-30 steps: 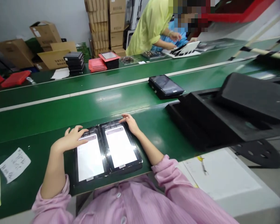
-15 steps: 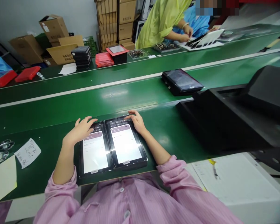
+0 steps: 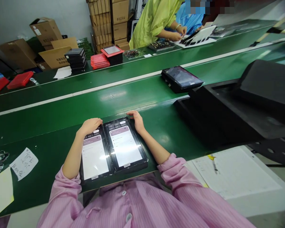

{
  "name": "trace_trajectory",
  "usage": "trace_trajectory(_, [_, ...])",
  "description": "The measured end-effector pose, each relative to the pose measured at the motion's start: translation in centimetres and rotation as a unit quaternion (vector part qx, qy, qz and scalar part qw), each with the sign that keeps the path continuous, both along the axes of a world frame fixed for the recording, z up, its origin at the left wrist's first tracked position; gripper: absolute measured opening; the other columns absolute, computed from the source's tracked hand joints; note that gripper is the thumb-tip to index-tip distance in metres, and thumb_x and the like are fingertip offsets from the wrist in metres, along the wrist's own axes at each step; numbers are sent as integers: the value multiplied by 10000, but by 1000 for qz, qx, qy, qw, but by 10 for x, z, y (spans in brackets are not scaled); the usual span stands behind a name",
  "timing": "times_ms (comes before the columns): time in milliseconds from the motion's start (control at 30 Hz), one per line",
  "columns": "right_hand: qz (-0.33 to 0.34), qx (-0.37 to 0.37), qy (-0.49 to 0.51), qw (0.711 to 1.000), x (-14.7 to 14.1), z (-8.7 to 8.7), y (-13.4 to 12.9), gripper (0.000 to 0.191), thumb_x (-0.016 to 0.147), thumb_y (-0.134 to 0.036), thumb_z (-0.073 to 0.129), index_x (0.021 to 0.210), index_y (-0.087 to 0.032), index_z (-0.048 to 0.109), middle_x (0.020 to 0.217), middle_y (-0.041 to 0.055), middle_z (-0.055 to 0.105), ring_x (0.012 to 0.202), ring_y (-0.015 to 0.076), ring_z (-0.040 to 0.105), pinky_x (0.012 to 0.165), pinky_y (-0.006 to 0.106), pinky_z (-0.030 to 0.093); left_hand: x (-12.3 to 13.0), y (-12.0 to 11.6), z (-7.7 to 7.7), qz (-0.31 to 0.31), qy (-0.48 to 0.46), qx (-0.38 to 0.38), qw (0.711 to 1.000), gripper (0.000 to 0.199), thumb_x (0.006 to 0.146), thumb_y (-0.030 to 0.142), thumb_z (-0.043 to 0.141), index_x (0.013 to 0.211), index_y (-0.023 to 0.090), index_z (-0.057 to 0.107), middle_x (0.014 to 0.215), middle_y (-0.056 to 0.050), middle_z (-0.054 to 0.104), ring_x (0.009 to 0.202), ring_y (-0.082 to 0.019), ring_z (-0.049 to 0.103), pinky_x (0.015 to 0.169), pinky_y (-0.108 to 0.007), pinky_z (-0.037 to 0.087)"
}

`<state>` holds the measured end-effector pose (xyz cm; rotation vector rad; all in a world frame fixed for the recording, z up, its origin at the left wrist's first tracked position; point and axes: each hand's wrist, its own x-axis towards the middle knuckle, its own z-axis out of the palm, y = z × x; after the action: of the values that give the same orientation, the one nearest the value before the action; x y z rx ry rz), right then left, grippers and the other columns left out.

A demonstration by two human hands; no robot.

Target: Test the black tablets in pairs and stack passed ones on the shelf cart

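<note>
Green bench (image 3: 161, 134); left hand (image 3: 91, 125) curled over tablet (image 3: 95, 158), grip unclear; right hand (image 3: 138, 123), fingers apart.

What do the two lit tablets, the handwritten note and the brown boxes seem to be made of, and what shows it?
Lit tablets: probably glass or clear plastic fronts, glossy, judging by bright reflections.
Note: apparently paper, white and matte, with dark handwriting.
Boxes: likely cardboard, dull brown, one with raised flaps.
</note>
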<state>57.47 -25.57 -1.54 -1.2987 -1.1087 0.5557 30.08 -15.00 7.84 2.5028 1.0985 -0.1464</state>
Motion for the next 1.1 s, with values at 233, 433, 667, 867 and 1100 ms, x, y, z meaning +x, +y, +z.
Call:
trace_trajectory(233, [6, -16, -2, 1000, 0, -1, 2, 589, 973, -668, 300, 986, -226, 690, 1087, 74, 647, 1005, 224, 609, 800, 341, 537, 0, 6, -4, 33, 27, 13, 999, 507, 1016, 456, 170, 879, 269, 620, 996, 5, 726, 903, -240, 644, 723, -314, 423])
trace_trajectory(433, [-4, -106, -42, 993, 5, -7, 6, 501, 952, -631, 378, 900, -211, 647, 947, 84, 647, 910, 241, 592, 854, 380, 487, -7, 10, -1, 55, -28, -41, 997, 585, 1018, 553, 122, 910, 263, 618, 970, 9, 732, 890, -227, 646, 766, -315, 443])
trace_trajectory(667, [3, -135, 6, 991, 9, -17, 9, 533, 857, -716, 473, 707, -222, 605, 770, 58, 627, 840, 253, 588, 863, 402, 463, -10, -2, 8, 25, -25, -82, 996, 576, 1010, 512, 204, 1189, 250, 685, 1277, -26, 672, 1181, -248, 598, 999, -346, 443])
trace_trajectory(867, [77, -105, 143, 981, -2, -5, 7, 693, 854, -814, 347, 898, -206, 677, 919, 72, 721, 947, 254, 657, 897, 396, 508, -7, -14, 6, 23, -32, -110, 993, 648, 991, 622, 252, 1280, 205, 655, 1395, -69, 601, 1256, -261, 574, 1091, -349, 417])
trace_trajectory(1100, [167, -48, 304, 937, -6, 5, 5, 674, 829, -834, 429, 936, -216, 675, 1018, 85, 721, 996, 258, 662, 970, 423, 500, -19, -1, 2, -26, -20, -110, 993, 662, 1003, 589, 202, 1386, 222, 598, 1374, -59, 617, 1274, -250, 563, 1133, -356, 395])
